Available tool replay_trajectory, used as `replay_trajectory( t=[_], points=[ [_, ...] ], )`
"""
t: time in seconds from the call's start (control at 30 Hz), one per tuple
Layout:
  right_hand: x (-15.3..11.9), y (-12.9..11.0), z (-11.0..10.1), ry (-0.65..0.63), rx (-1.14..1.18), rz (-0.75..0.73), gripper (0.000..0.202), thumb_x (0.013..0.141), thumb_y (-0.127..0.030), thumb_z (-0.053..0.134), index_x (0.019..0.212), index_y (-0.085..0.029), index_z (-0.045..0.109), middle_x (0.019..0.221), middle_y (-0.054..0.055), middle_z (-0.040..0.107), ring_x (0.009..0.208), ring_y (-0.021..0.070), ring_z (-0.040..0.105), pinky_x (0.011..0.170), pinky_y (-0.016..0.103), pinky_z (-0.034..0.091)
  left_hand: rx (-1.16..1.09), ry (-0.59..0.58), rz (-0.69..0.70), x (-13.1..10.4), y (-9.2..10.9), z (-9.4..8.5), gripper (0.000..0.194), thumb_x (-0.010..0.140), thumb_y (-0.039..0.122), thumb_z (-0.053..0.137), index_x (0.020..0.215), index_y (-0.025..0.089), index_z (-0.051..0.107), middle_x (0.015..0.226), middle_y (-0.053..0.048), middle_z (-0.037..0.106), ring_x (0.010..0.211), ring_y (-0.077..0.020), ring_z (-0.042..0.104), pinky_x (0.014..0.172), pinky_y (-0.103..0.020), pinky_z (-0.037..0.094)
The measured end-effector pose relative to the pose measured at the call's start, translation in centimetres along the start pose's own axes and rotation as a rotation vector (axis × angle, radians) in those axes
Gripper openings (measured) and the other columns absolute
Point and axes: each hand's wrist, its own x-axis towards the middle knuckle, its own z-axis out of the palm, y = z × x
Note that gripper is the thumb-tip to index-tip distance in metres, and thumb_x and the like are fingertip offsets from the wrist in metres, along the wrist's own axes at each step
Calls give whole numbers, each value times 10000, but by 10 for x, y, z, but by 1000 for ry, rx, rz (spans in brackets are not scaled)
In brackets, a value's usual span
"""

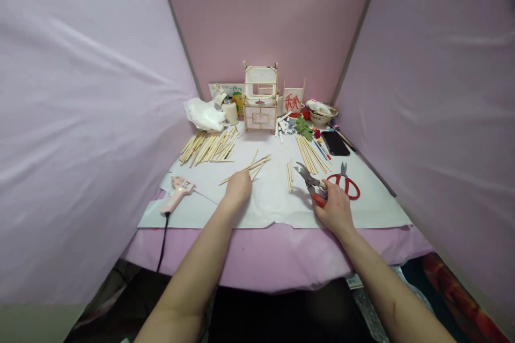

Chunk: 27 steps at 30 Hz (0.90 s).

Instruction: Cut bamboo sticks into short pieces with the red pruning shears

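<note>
My left hand (pixel 239 186) is closed low over a few thin wooden sticks (pixel 259 163) that poke out past it on both sides. Its fingertips are hidden behind the back of the hand. My right hand (pixel 336 206) grips red-handled pruning shears (pixel 308 177), with their blades pointing up and left. A pale piece shows by my right fingers at the shears' handles; I cannot tell what it is. Left of the blades lie a few short sticks (pixel 289 176). Just beyond my right hand are scissors with red loops (pixel 352 188).
A pink glue gun (pixel 177 195) with a cord lies left. A stick pile (pixel 209 146), a white plastic bag (pixel 204 115) and a jar (pixel 230 111) stand behind. Farther back rises a small stick-framed structure (pixel 260 118). Right are more sticks (pixel 309 154), a phone (pixel 336 143) and a bowl (pixel 322 118).
</note>
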Motion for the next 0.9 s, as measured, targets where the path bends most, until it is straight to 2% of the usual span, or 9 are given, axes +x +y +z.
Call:
replay_trajectory(
  t=[0.1,0.17,0.3,0.37,0.47,0.6,0.77,0.9],
  points=[
    [0,2,2,17,6,-5,553,767,-321,600,1264,-124,460,1061,142,600,951,301,551,845,444,440,-30,-76,28,-1,3,-3,92,714,120,546,702,148,633,734,-117,658,734,-232,610,675,-291,402],
    [0,3,3,23,13,-16,551,764,-315,604,1262,-132,459,1062,139,604,948,301,555,842,446,443,-194,-198,20,-3,2,-7,81,740,185,553,737,161,630,655,-58,618,618,-186,564,584,-267,381],
    [0,4,3,32,14,-21,544,768,-310,602,1264,-142,457,1067,139,608,949,309,558,841,454,443,-881,-501,-61,-8,3,-13,89,786,245,545,856,190,559,599,22,533,483,-102,458,471,-209,319],
    [0,4,4,33,16,-21,541,769,-312,603,1263,-145,458,1076,143,608,954,314,559,840,458,442,-1214,-578,-35,-9,6,-13,102,795,237,572,856,191,506,652,17,564,533,-90,513,519,-197,386],
    [0,4,4,29,19,-29,533,774,-314,600,1259,-147,458,1084,144,610,955,315,560,839,461,443,-1520,-534,-8,-9,10,-10,208,775,194,636,909,188,476,817,-26,646,738,-134,641,729,-286,507],
    [-1,4,3,22,15,-15,541,770,-316,608,1259,-135,462,1069,145,608,948,310,563,838,459,451,-1617,-342,30,-10,14,-1,218,774,161,650,912,173,482,891,-40,670,832,-159,673,884,-373,499],
    [0,3,3,17,19,-16,553,759,-317,610,1260,-128,467,1051,147,604,941,310,565,839,470,457,-1504,-223,190,-12,20,20,125,830,172,565,923,171,480,912,-44,688,921,-154,664,973,-386,449],
    [0,4,4,20,45,-10,557,746,-317,613,1254,-133,474,1055,156,603,947,320,565,842,494,457,-1274,-221,297,-13,23,38,85,845,139,479,919,176,462,882,-48,695,903,-147,648,901,-362,472]
  ],
)
